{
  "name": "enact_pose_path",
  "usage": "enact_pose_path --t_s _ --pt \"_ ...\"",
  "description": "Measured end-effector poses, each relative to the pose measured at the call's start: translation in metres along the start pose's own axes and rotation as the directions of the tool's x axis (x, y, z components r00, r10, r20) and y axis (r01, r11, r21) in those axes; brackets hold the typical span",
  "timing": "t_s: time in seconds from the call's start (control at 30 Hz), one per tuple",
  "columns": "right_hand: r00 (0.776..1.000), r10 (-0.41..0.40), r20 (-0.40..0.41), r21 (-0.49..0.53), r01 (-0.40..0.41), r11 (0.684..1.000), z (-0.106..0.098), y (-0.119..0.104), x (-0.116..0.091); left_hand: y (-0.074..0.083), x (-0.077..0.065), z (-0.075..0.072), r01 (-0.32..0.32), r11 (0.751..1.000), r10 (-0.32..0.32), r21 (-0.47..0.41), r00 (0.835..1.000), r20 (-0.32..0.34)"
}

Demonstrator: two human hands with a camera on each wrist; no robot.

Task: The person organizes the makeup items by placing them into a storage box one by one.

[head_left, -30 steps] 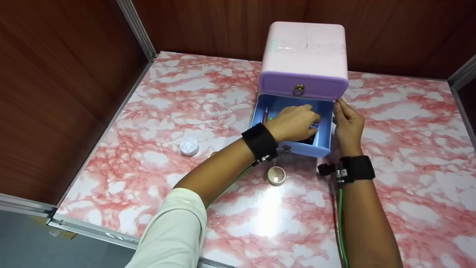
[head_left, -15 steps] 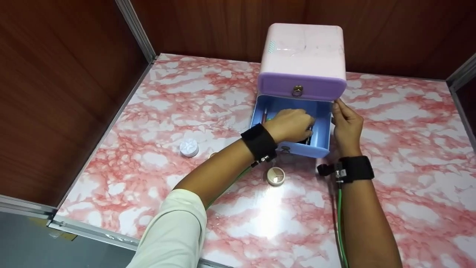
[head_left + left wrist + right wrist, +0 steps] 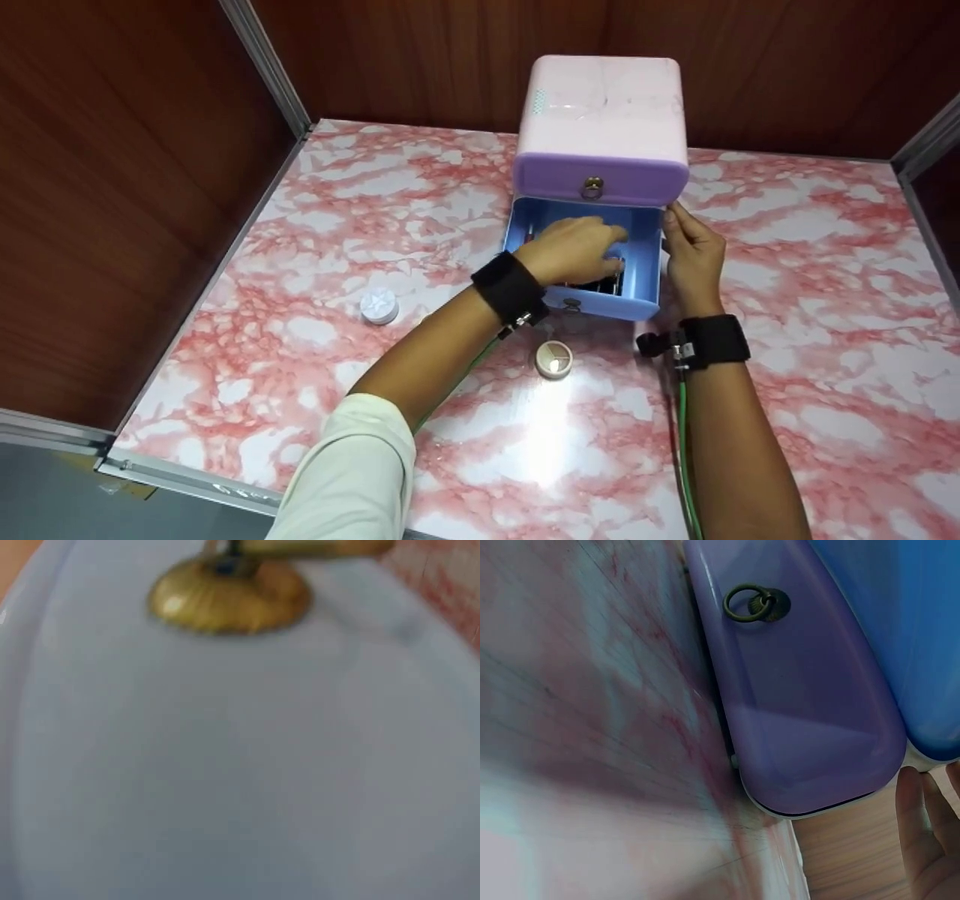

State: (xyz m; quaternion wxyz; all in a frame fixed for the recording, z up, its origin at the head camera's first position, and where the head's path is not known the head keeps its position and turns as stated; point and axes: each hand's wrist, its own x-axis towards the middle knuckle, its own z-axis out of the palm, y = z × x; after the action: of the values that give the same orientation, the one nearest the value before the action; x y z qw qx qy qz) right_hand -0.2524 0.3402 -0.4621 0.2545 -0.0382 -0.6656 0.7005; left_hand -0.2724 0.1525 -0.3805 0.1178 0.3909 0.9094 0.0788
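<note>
Head view: the cabinet (image 3: 604, 105) stands near the dark wood wall (image 3: 420, 52) on a marbled red-and-white table (image 3: 315, 367), grey floor (image 3: 60, 495) below at left. The left hand (image 3: 574, 247), thumb and forefinger apart, is in the blue drawer (image 3: 615, 307); what it holds cannot be told. The right hand (image 3: 696, 259), fingers straight, touches the cabinet's side.

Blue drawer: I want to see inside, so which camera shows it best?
Head view: it shows the blue drawer open from above, though the left hand hides some. Left wrist: apparently its front, blurred. Right wrist: part of its outside.
</note>
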Motion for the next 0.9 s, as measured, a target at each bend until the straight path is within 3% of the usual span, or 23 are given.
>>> enact_pose_path --t_s 0.17,0.23,0.3,0.37,0.43,0.57,0.63,0.7,0.77,0.83,0.9 --pt "1.000 0.007 -0.002 -0.007 -0.007 1.000 0.003 0.000 -0.002 -0.010 -0.021 -0.009 -0.004 0.998 -0.001 -0.059 0.996 -0.091" --pt "1.000 0.005 0.003 -0.028 -0.005 1.000 0.004 -0.004 -0.005 -0.016 -0.032 -0.012 -0.005 0.993 -0.013 -0.122 0.990 -0.140" --pt "1.000 -0.013 0.016 -0.064 0.014 0.998 0.006 -0.012 -0.009 -0.024 -0.044 -0.017 -0.020 0.983 -0.018 -0.182 0.979 -0.205" --pt "0.999 -0.024 0.023 -0.086 0.025 0.996 0.009 -0.020 -0.013 -0.033 -0.057 -0.018 -0.066 0.973 -0.004 -0.222 0.954 -0.298" --pt "0.999 -0.025 0.030 -0.093 0.027 0.995 0.011 -0.024 -0.015 -0.044 -0.069 -0.018 -0.128 0.966 0.027 -0.225 0.914 -0.405" --pt "0.999 -0.001 0.042 -0.114 0.006 0.994 0.010 -0.020 -0.013 -0.069 -0.090 -0.008 -0.251 0.947 0.083 -0.201 0.795 -0.600" --pt "0.998 0.003 0.062 -0.146 0.006 0.989 0.008 -0.015 -0.010 -0.080 -0.098 0.000 -0.290 0.936 0.088 -0.199 0.739 -0.667" --pt "0.996 0.004 0.091 -0.181 0.012 0.983 0.004 -0.011 -0.007 -0.091 -0.103 0.009 -0.301 0.933 0.077 -0.198 0.702 -0.708" --pt "0.992 -0.010 0.128 -0.230 0.039 0.972 -0.001 -0.011 -0.006 -0.099 -0.108 0.018 -0.296 0.933 0.061 -0.203 0.688 -0.724" --pt "0.986 -0.018 0.165 -0.277 0.064 0.959 -0.007 -0.014 -0.007 -0.104 -0.111 0.027 -0.276 0.937 0.040 -0.215 0.696 -0.717" --pt "0.980 -0.024 0.195 -0.336 0.090 0.938 -0.013 -0.019 -0.009 -0.107 -0.114 0.036 -0.252 0.939 0.020 -0.233 0.717 -0.697"
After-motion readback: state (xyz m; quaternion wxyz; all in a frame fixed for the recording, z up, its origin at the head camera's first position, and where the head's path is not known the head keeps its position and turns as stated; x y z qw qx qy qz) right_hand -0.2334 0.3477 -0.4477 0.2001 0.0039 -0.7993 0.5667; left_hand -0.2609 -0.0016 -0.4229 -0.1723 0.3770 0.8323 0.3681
